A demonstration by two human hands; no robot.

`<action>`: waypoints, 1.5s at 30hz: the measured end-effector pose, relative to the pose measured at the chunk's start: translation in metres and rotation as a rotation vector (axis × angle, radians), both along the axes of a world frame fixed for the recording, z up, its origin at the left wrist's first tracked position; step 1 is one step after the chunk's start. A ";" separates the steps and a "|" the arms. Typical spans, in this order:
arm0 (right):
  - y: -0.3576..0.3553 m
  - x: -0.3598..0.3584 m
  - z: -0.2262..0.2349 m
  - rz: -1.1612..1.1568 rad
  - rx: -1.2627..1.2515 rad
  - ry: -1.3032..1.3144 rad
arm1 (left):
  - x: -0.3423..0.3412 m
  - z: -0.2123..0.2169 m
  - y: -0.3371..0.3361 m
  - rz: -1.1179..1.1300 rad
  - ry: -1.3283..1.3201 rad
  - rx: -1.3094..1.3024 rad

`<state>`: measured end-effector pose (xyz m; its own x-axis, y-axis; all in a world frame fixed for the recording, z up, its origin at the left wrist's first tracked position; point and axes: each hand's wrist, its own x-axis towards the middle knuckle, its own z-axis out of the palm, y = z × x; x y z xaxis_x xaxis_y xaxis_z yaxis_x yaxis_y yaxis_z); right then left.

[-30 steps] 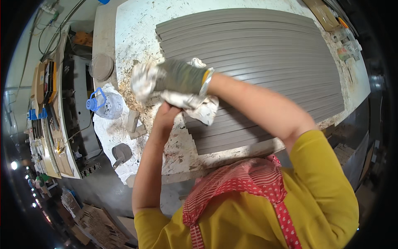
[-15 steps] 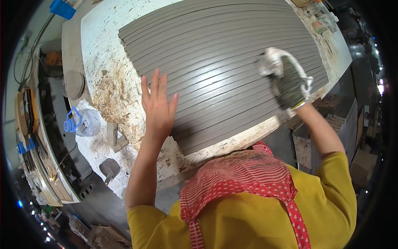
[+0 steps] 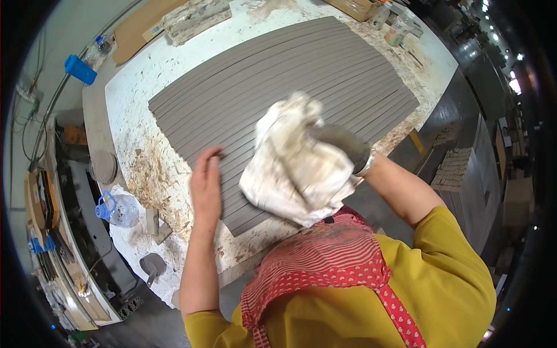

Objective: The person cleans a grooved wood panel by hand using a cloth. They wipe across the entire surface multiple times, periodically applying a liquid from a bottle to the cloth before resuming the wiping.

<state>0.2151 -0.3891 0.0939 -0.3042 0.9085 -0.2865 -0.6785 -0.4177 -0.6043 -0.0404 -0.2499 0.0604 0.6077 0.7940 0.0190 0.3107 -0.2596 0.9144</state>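
Grey flat strips [image 3: 278,69] lie side by side in a wide panel on the stained white table. My bare left hand [image 3: 206,188] is at the panel's left edge, fingers stretched out and turned partly side-on, with nothing in it. My right hand [image 3: 346,148], in a dark work glove, is shut on a large crumpled white cloth [image 3: 301,162] with brownish stains. The cloth is over the near middle of the panel and hides the strips beneath it. Its hanging edge reaches toward my red apron [image 3: 325,249]. The gloved fingertips are hidden by the cloth.
On the left stand a clear bottle with a blue handle [image 3: 119,210], small blocks [image 3: 154,223] and a round scraper-like piece [image 3: 152,265]. A whitish block [image 3: 197,22] and cardboard [image 3: 142,29] lie at the back. Stacked boards [image 3: 458,174] stand to the right.
My right hand has come from the panel's right side toward its near middle, and the cloth now hangs spread out. My left hand has turned from flat to side-on. The view has shifted.
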 end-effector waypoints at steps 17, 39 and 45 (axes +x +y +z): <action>-0.114 0.158 0.020 -0.509 0.409 -1.098 | 0.289 0.087 -0.089 -0.198 -0.342 -0.864; -0.245 0.487 0.038 -1.223 0.152 -0.100 | 0.486 0.088 -0.022 -0.223 0.062 0.110; -0.257 0.561 0.055 -1.315 0.117 -0.207 | 0.513 0.098 0.016 -0.272 0.285 0.488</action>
